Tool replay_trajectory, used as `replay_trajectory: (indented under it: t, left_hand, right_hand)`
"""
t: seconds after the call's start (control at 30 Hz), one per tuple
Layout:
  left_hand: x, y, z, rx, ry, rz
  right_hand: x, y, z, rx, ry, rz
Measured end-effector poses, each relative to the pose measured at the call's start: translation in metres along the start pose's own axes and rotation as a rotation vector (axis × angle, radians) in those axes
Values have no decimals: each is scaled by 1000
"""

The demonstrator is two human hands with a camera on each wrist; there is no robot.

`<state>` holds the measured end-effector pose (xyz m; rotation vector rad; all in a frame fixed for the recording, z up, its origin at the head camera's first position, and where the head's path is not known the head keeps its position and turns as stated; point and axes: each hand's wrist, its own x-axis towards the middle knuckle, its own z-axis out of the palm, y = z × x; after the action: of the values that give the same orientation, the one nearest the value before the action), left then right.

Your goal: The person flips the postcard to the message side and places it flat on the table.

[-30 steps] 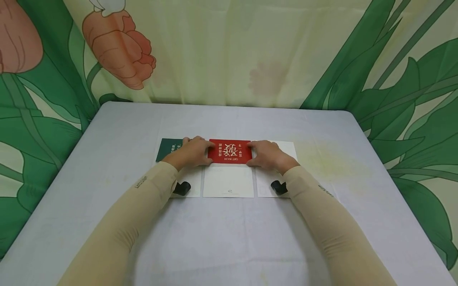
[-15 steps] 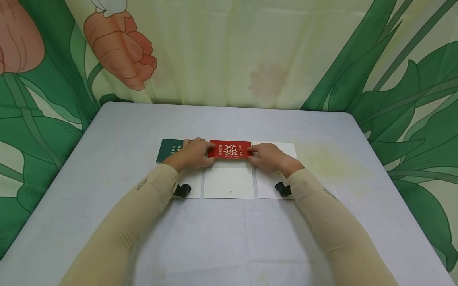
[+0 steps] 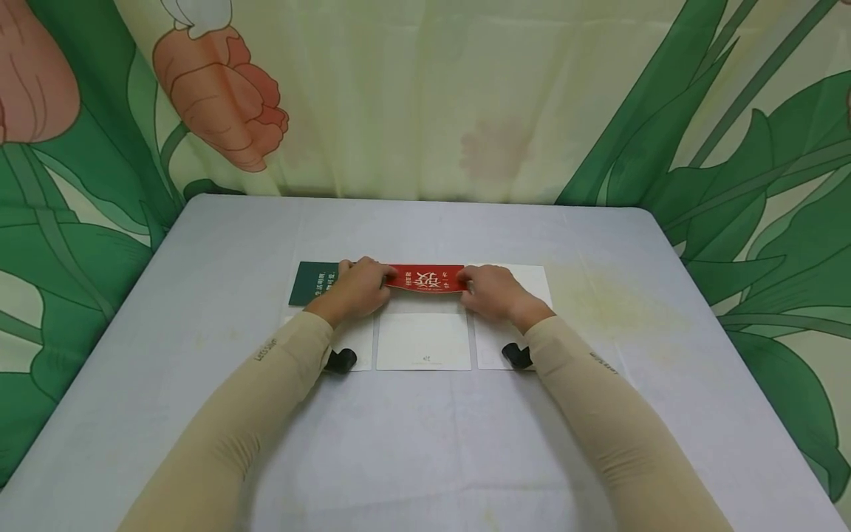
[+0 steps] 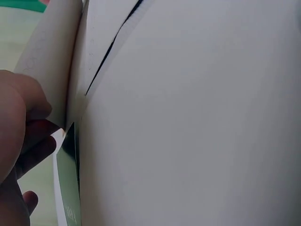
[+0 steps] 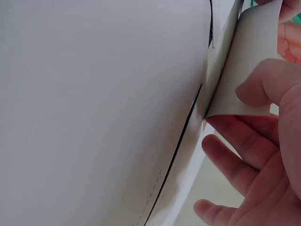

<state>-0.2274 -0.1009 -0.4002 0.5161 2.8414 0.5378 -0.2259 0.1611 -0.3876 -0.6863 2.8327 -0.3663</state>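
Observation:
In the head view a red card [image 3: 425, 278] with white characters spans the gap between both hands, its near edge raised and bowed. My left hand [image 3: 362, 288] pinches its left end and my right hand [image 3: 497, 292] its right end. The right wrist view shows my right hand [image 5: 263, 155] with the thumb on the card's pale underside [image 5: 251, 52] and fingers behind it. In the left wrist view, my left hand [image 4: 16, 127] is at the corner of the raised card [image 4: 49, 61]. Just below the red card lies a white panel [image 3: 423, 343] with a small mark.
A dark green card [image 3: 311, 284] lies at the left, partly under the left hand. White cards [image 3: 532, 277] extend under the right hand. Black curved pieces [image 3: 342, 360] show beside each cuff. The white-clothed table [image 3: 425, 443] meets a floral curtain [image 3: 399, 96] behind.
The red card's near edge has risen from flat and tilted away, so its printed face looks narrower. Both hands keep hold of its ends, with little shift.

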Motion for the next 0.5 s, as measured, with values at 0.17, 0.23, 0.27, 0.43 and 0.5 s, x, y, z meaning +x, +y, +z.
replay_trajectory:
  t: [0.17,0.23,0.27,0.43,0.5]
  left_hand:
    - [0,0,3,-37,62,-8]
    - [0,0,3,-67,96,-17]
    - [-1,0,3,-78,112,-20]
    - [-4,0,4,-119,185,-39]
    - [-6,0,4,-135,210,-39]
  right_hand:
    - [0,0,0,50,30,38]
    - [-1,0,0,96,53,67]
    - [-2,1,-1,124,66,81]
    - [-7,1,-5,249,144,118]
    - [-9,1,-8,281,175,128]
